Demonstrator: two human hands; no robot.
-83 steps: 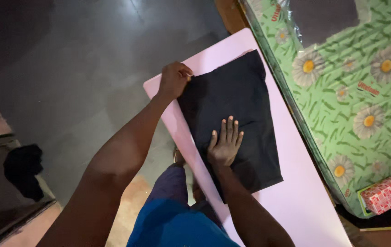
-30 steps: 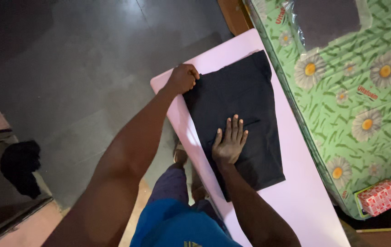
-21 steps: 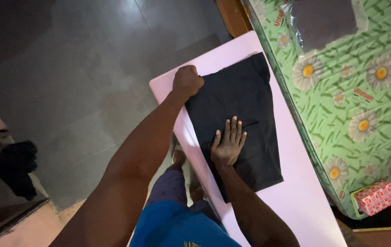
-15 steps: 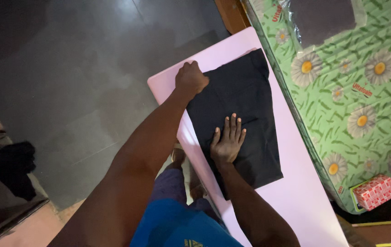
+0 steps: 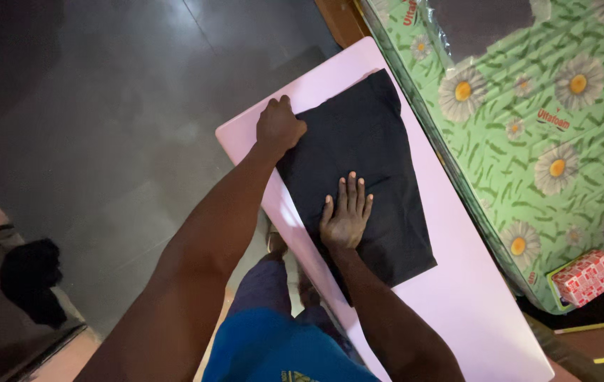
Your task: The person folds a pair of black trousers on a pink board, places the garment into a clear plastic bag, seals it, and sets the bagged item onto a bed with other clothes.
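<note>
The right hand (image 5: 345, 221) is laid flat, fingers spread and gripping nothing, on the near half of the folded black cloth (image 5: 376, 152). The cloth is stretched lengthwise along the pink table (image 5: 457, 304), its far-left corner pinched by the closed left hand (image 5: 278, 126).

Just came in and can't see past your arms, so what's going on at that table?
A person is working a black cloth laid flat on a pink table. The right hand lies flat, fingers spread, on the middle of the cloth. The left hand is closed at the cloth's far left corner. A green flowered mattress stands along the table's right side, with a small red box beside it.
</note>
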